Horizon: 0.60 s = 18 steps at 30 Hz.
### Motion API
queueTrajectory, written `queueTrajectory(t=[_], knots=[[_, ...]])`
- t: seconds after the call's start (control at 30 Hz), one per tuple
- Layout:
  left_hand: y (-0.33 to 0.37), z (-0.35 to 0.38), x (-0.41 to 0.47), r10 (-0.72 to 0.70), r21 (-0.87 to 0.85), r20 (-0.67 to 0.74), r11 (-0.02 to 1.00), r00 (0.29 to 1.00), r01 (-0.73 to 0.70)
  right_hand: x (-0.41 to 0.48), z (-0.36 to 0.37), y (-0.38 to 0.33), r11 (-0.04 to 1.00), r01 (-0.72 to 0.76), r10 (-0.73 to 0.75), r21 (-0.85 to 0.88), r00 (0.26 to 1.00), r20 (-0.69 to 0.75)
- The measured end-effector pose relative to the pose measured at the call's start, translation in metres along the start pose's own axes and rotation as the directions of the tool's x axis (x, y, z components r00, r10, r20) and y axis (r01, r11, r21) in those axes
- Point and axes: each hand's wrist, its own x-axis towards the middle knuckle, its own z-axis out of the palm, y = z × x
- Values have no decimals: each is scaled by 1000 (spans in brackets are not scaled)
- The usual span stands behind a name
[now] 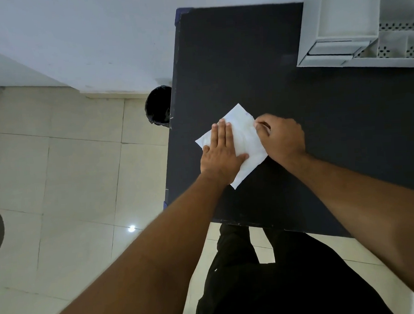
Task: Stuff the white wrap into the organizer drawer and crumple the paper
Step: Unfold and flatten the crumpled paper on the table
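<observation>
A white sheet of paper [244, 140] lies flat on the dark table [319, 127], turned like a diamond. My left hand [220, 151] rests palm-down on its left half with the fingers straight and together. Over the sheet's right edge, my right hand [280, 137] is curled, its fingertips pinching the paper's edge. The white organizer [337, 18] stands at the table's far right corner, with a shallow drawer [334, 49] near its base slightly pulled out. I cannot tell the white wrap apart from the sheet.
A black bin [159, 106] stands on the tiled floor just off the table's left edge. A white wall runs behind. My dark trousers show below the table's near edge.
</observation>
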Motion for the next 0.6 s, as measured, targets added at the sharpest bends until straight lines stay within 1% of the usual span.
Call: queueTrajectory(t=[0.07, 0.13, 0.2, 0.23, 0.27, 0.3, 0.37, 0.4, 0.47, 0.53, 0.6], knots=[[0, 1, 0, 2, -8, -1, 1000, 1000, -2, -4, 1, 0, 1000, 26, -25, -12, 999, 41], [1, 1, 1, 0, -16, -2, 1000, 1000, 0, -6, 3, -2, 1000, -3, 4, -10, 999, 46], [1, -1, 1, -3, -27, 2, 1000, 1000, 3, -6, 4, -6, 996, -72, 73, 47, 997, -29], [1, -1, 0, -1, -27, 4, 1000, 1000, 1, -5, 4, -8, 984, -135, 143, 112, 987, -70], [0, -1, 0, 4, -21, 3, 1000, 1000, -4, -4, 3, -9, 955, -216, 237, 202, 968, -86], [-1, -1, 0, 15, -9, -1, 1000, 1000, -15, -3, 1, -9, 900, -302, 340, 314, 938, -73], [-4, -5, 3, 52, 25, -3, 998, 999, -52, -2, 1, -5, 739, -437, 503, 513, 864, 11], [-5, -8, 4, 74, 40, 0, 996, 997, -73, -4, 2, -3, 673, -479, 550, 563, 834, 52], [-6, -14, 9, 108, 59, 16, 992, 994, -109, -10, 4, 3, 599, -523, 594, 606, 798, 101], [-5, -19, 13, 107, 73, 29, 991, 994, -109, -16, 5, 9, 591, -525, 594, 613, 797, 110], [-6, -23, 13, 53, 35, 22, 998, 998, -54, -19, 5, 13, 584, -522, 578, 622, 805, 133]])
